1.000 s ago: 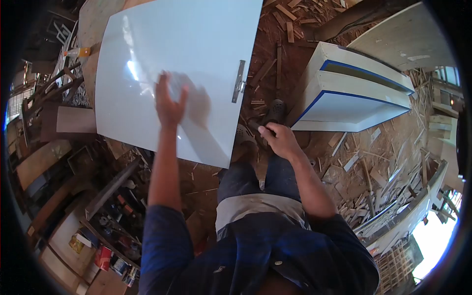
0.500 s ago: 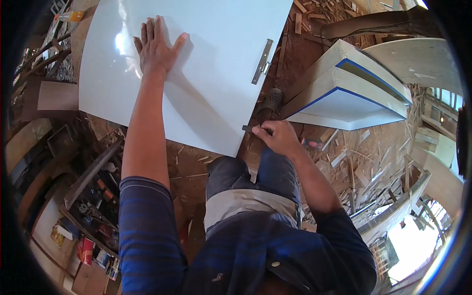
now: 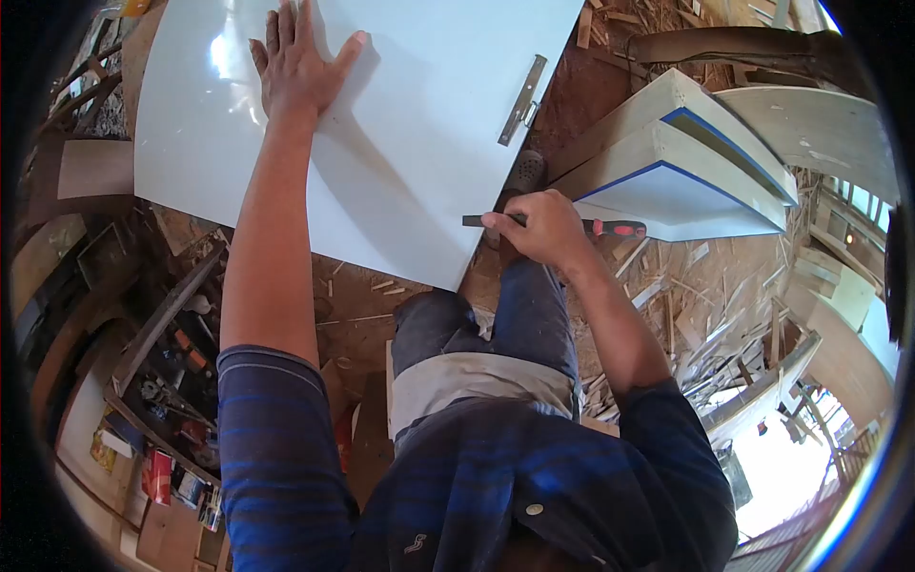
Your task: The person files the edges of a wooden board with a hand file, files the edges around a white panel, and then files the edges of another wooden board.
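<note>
My left hand (image 3: 300,76) rests flat on a glossy white panel (image 3: 429,124), its fingers spread. In my right hand (image 3: 541,229) is a flat file (image 3: 620,230) with a red and black handle. The hand wraps round its dark blade, whose square end points left over the panel's near right edge. The handle sticks out to the right behind my hand. A metal lock plate (image 3: 523,100) lies along the panel's right edge, beyond my right hand.
Pale box-like wooden frames (image 3: 658,157) with blue edging stand at right. A shoe (image 3: 526,172) shows beside the panel. Wood scraps (image 3: 681,315) litter the floor. An open toolbox (image 3: 172,372) lies at lower left, and a curved board (image 3: 810,129) is at upper right.
My right hand has moved slightly up in view, and the file has turned so its handle shows more fully. My left hand stays flat on the panel while the whole view shifts a little.
</note>
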Available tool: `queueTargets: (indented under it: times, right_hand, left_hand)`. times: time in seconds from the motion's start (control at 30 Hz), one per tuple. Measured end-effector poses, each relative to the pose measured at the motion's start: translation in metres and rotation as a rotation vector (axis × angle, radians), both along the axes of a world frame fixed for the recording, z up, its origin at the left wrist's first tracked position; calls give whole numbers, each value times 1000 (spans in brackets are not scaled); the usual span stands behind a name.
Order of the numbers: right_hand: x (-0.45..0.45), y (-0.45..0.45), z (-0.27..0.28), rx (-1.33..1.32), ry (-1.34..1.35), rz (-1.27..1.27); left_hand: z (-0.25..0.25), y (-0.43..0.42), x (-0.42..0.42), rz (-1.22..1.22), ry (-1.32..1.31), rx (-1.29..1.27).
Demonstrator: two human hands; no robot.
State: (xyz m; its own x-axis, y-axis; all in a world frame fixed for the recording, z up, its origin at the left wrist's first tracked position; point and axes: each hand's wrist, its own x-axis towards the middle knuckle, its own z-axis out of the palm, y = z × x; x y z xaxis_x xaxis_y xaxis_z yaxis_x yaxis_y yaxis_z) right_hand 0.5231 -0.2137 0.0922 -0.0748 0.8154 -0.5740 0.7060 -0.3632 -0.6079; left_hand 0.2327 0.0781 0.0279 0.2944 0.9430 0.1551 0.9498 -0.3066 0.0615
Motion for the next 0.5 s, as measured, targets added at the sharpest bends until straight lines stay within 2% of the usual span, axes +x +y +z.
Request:
queueTargets:
  times: [0.17,0.33,0.43,0.5]
  right_hand:
    - [-3,-20,-3,86,-16,-33]
    - [-9,8,2,-11,-12,9]
    - [-10,-12,-6,86,-23,-8]
    - [8,-53,7,98,100,-83]
  left_hand:
    - [2,-2,-1,-3,-17,-2]
    - [-5,-4,-2,10,24,-5]
    - [-6,-2,-4,16,20,5]
    - [-8,5,-8,-1,7,35]
